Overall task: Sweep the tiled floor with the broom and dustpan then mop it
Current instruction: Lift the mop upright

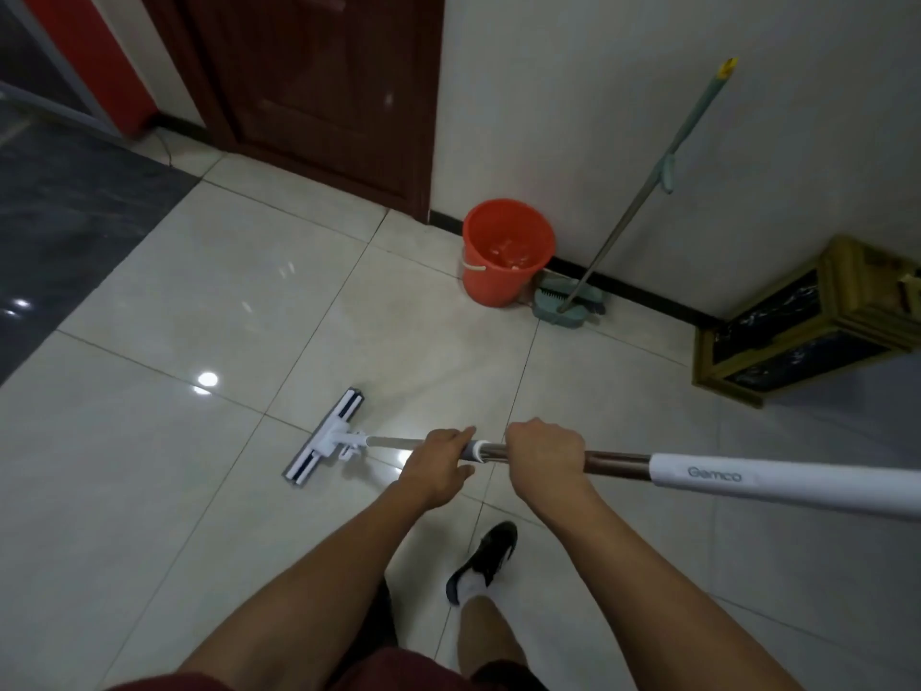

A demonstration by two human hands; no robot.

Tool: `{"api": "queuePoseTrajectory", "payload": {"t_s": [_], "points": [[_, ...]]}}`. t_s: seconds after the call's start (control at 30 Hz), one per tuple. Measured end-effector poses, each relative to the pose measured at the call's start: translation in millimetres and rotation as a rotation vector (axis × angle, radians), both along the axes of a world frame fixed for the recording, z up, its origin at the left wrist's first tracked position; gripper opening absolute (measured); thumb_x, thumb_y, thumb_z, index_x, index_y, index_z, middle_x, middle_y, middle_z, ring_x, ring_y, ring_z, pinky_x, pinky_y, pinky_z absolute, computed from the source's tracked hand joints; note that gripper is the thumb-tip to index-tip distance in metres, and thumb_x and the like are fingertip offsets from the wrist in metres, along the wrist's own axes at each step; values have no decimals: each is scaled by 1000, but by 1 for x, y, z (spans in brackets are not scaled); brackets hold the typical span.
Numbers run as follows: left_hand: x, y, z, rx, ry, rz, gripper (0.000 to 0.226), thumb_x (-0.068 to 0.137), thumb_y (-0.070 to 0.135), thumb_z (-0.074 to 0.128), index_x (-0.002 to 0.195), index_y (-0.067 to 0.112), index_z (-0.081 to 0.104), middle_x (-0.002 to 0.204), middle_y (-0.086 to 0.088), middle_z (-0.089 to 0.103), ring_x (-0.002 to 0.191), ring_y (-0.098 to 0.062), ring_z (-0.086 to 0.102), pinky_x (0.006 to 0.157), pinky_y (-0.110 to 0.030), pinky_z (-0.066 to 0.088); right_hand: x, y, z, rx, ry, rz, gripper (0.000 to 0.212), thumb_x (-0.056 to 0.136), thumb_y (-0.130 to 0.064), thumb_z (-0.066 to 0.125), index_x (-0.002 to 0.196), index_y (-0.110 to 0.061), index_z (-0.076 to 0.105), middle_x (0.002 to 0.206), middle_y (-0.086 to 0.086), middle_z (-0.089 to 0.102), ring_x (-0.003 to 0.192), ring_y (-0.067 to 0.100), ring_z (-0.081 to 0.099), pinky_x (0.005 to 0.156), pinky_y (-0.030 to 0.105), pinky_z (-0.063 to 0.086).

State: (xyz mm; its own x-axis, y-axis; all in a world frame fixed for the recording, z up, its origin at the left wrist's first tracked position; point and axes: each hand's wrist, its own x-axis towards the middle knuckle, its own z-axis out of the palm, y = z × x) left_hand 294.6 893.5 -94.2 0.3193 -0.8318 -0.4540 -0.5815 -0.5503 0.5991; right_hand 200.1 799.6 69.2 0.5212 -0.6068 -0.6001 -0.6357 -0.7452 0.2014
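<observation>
I see the mop head (326, 435) flat on the tiled floor (149, 441) left of centre, its handle (747, 478) running right past both hands, left hand (438, 463) just left of right hand (545, 456). Far against the wall (648, 117), the bucket (506, 251) stands left of the broom and dustpan (568, 301), touching or nearly so. The door (319, 82) lies far left, the cabinet (807, 316) far right, and a shoe (483, 561) near, below the hands.
</observation>
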Motion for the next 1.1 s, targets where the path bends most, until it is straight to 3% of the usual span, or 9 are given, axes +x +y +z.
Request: {"api": "queuePoseTrajectory", "payload": {"t_s": [0.07,0.13,0.2,0.33,0.43,0.57,0.7,0.83,1.1], "points": [[10,-27,7,-29,10,26,37,98,29,65,133,22,59,130,-5,63,123,-27,57,100,-45,49,14,-23,4,-6,-38,49,33,93,-11,60,125,-17,58,121,5,61,109,25,63,88,37,46],[21,-53,13,-25,11,56,27,98,31,64,122,18,63,118,-6,68,109,-27,62,92,-47,51,26,-47,14,-22,-122,119,31,92,-9,58,122,-17,59,120,6,62,110,27,61,91,39,43],[33,-74,22,-16,32,109,28,98,29,62,122,15,62,118,-8,68,109,-29,61,92,-47,49,33,-69,22,-45,-304,233,29,90,-8,56,118,-16,58,115,8,62,108,29,58,90,40,40],[58,-112,31,-18,38,256,29,100,28,57,126,15,62,123,-8,69,113,-28,63,95,-39,49,30,-104,30,64,-692,323,24,90,-12,52,110,-20,63,96,2,67,87,25,62,70,31,38],[78,-135,37,-58,72,414,25,97,30,65,119,18,65,112,-6,72,103,-28,66,89,-39,53,25,-132,22,159,-884,164,30,94,-16,57,121,-22,68,106,-2,71,91,19,66,76,32,54],[111,-157,40,-85,89,498,22,95,30,69,115,20,65,103,-5,71,94,-27,66,85,-41,55,51,-177,10,319,-944,-220,39,99,-32,56,137,-24,58,126,-5,65,107,10,62,93,28,51],[147,-181,40,-108,118,587,20,92,35,71,110,27,65,92,0,70,82,-21,64,73,-34,50,112,-213,10,493,-1099,-515,43,92,-38,67,133,-30,57,116,-11,65,101,1,63,88,28,55],[187,-200,35,-161,154,534,23,91,35,72,112,30,63,96,3,70,87,-21,64,78,-37,51,175,-232,8,599,-1192,-591,17,89,-37,71,104,-33,64,100,-15,71,94,-6,66,77,14,50],[275,-229,42,-105,-44,445,20,97,40,62,112,31,53,99,6,68,85,-17,64,79,-37,54,297,-266,14,703,-1278,-570,10,92,-27,69,99,-24,63,87,-18,69,88,-7,65,67,5,49]]}}
